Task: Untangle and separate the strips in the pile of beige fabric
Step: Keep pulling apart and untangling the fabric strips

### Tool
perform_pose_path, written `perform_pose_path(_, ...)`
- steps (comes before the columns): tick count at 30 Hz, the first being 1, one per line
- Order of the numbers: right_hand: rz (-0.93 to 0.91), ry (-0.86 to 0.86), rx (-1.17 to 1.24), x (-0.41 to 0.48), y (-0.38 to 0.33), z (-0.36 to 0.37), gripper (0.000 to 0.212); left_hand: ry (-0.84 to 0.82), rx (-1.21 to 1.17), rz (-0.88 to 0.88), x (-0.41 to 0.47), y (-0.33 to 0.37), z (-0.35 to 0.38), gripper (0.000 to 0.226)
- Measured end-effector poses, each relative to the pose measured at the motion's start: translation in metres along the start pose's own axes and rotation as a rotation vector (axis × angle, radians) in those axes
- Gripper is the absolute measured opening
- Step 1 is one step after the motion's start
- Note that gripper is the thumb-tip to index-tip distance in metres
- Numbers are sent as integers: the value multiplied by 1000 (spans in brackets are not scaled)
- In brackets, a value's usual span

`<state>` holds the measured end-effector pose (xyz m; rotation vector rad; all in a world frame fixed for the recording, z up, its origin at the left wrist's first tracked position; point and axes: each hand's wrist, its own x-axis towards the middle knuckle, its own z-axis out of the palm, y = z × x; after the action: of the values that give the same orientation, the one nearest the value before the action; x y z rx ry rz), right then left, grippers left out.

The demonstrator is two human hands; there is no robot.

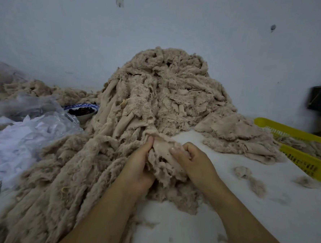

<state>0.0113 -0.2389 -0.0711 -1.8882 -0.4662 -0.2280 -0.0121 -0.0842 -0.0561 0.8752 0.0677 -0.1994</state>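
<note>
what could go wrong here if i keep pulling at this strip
1. The left hand and right hand pinch a beige strip that seems to run into the tall fabric pile. A hard tug may tear its frayed edge or drag the heap forward.
2. The blue-rimmed bowl sits against the pile's left edge, so sliding fabric might tip or bury it.

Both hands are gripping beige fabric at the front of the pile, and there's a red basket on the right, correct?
No: the head view shows the basket is yellow, not red. The left hand and right hand do grip beige fabric at the front of the pile.
</note>
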Motion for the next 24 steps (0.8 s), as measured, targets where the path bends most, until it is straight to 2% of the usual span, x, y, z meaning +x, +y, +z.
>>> perform_pose_path(4,78,62,65,2,0,-2,44,15,82,27,4,-2,-3,48)
perform_pose_path(8,75,80,92,3,0,-1,44,-1,627,267,-1,-9,3,52)
perform_pose_path(11,99,52,49,3,0,3,42,-86,775,298,-3,-15,5,46)
perform_pose_path(15,65,-57,156,-3,0,1,40,69,612,195,-2,-12,3,37)
perform_pose_path(18,28,-183,-103,-6,2,5,26,134,413,125,-1,-7,0,53)
perform_pose_path(20,41,-141,-187,-4,6,6,26,98,232,129,-1,-3,-3,57)
perform_pose_path(23,98,23,-113,-1,9,-1,24,7,-18,128,1,3,-5,31)
perform_pose_path(24,116,55,-102,0,9,-2,23,0,-54,133,3,4,-6,29)
